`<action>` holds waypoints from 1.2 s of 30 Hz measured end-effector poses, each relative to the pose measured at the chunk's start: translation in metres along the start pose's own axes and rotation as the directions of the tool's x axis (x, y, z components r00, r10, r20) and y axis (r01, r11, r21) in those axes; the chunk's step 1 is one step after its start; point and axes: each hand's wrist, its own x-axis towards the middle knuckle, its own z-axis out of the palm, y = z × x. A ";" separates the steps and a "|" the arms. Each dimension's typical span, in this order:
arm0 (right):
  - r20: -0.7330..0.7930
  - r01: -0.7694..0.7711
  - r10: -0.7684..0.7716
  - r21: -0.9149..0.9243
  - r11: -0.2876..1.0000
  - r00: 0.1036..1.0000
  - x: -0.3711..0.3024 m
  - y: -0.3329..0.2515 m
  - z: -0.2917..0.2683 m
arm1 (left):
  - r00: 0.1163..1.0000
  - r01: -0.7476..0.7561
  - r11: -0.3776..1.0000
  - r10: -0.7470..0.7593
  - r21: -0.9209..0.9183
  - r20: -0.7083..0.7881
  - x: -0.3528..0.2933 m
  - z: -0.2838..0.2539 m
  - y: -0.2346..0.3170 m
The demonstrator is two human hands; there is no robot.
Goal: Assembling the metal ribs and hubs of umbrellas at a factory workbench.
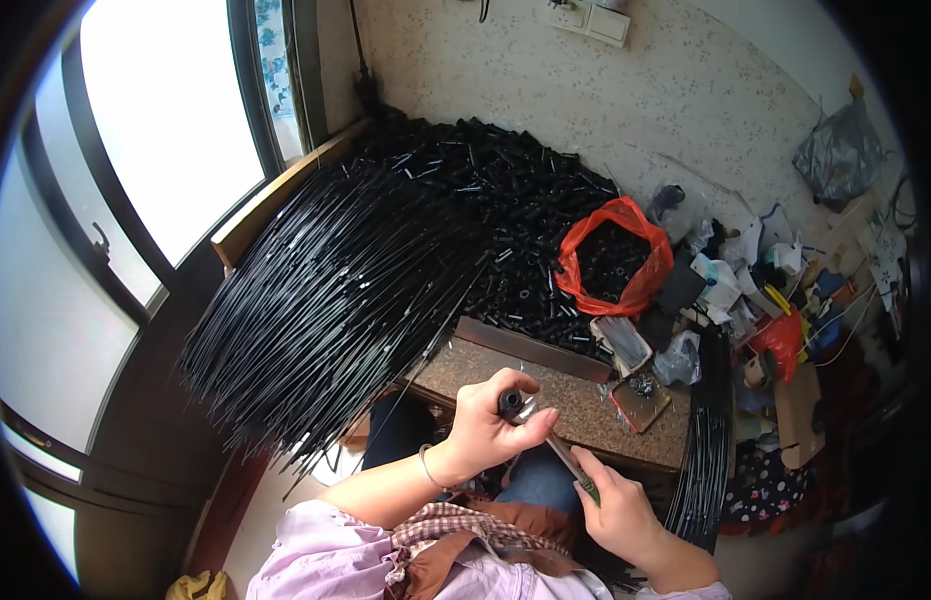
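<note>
In front of my lap, my left hand [481, 425] is closed around a short black tube [510, 402], its round end with a dark hole facing up. My right hand [624, 515] grips a slim hand tool [564, 452] with a metal shaft and a green part at the handle. The shaft slants up to the left and meets the left thumb next to the tube; whether its tip touches the tube is hidden by the fingers. Just beyond my hands lies the edge of a speckled brown table [506, 385].
Long thin black rods [316, 290] fan over the left side. Black tubes [486, 160] are heaped behind a low metal strip [531, 348]. A red plastic bag [641, 215] holds small dark parts. A phone-like case [641, 402] carries small metal pieces. More rods [704, 450] hang at the right.
</note>
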 end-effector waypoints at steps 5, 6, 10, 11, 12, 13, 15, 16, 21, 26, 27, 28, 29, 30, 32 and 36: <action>-0.011 -0.078 0.081 0.189 0.979 0.997 -0.002 0.011 0.022 | 0.998 0.010 0.998 -0.006 -0.069 0.055 0.006 -0.004 0.005; 0.113 -0.199 0.168 0.373 0.906 0.979 -0.004 0.013 0.024 | 0.995 0.014 0.996 -0.004 -0.092 0.099 0.008 -0.006 0.010; -0.095 0.046 -0.015 0.336 0.941 0.995 0.001 0.008 0.038 | 1.000 0.026 0.975 -0.021 -0.219 0.023 0.007 -0.011 0.023; -0.140 0.094 -0.063 0.227 0.969 0.988 0.004 0.002 0.036 | 0.999 0.027 0.973 -0.022 -0.227 0.026 0.006 -0.013 0.023; -0.179 0.138 -0.116 0.114 0.984 0.977 0.006 -0.002 0.036 | 1.000 0.027 0.975 -0.023 -0.222 0.022 0.006 -0.015 0.023; -0.196 0.168 -0.148 0.092 0.981 0.969 0.009 -0.004 0.039 | 1.000 -0.014 0.980 0.011 -0.200 -0.016 0.005 -0.014 0.022; -0.198 0.181 -0.157 0.108 0.978 0.968 0.010 -0.001 0.049 | 0.996 -0.002 0.987 -0.013 -0.159 -0.089 0.002 -0.011 0.021; -0.198 0.191 -0.164 0.125 0.974 0.966 0.007 0.001 0.053 | 0.996 -0.002 0.987 -0.012 -0.160 -0.091 0.001 -0.010 0.020; -0.188 0.131 -0.096 0.183 0.974 0.977 0.003 0.001 0.055 | 0.999 0.032 0.988 -0.027 -0.151 0.032 0.000 -0.020 0.019; -0.312 0.250 -0.232 0.020 0.968 0.922 0.013 -0.002 0.051 | 0.999 0.013 0.983 -0.019 -0.182 -0.028 0.002 -0.016 0.022; -0.308 0.256 -0.238 0.019 0.966 0.921 0.013 -0.002 0.051 | 0.999 0.010 0.984 -0.016 -0.179 -0.035 0.002 -0.015 0.022; -0.313 0.227 -0.206 0.029 0.974 0.927 0.013 -0.003 0.051 | 0.999 -0.001 0.986 -0.005 -0.169 -0.038 0.003 -0.013 0.021; -0.316 0.197 -0.175 0.040 0.980 0.932 0.012 -0.003 0.051 | 0.999 -0.013 0.987 0.006 -0.158 -0.042 0.003 -0.011 0.020; -0.314 0.203 -0.181 0.038 0.979 0.932 0.011 -0.002 0.052 | 0.999 -0.017 0.987 0.010 -0.157 -0.047 0.003 -0.008 0.020; -0.284 0.124 -0.092 0.097 0.988 0.954 0.008 0.001 0.057 | 0.998 0.024 0.984 -0.035 -0.177 -0.061 0.001 -0.002 0.019; -0.245 0.093 -0.052 0.157 0.983 0.968 0.005 0.001 0.054 | 1.000 0.005 0.981 -0.009 -0.194 -0.021 0.003 -0.005 0.027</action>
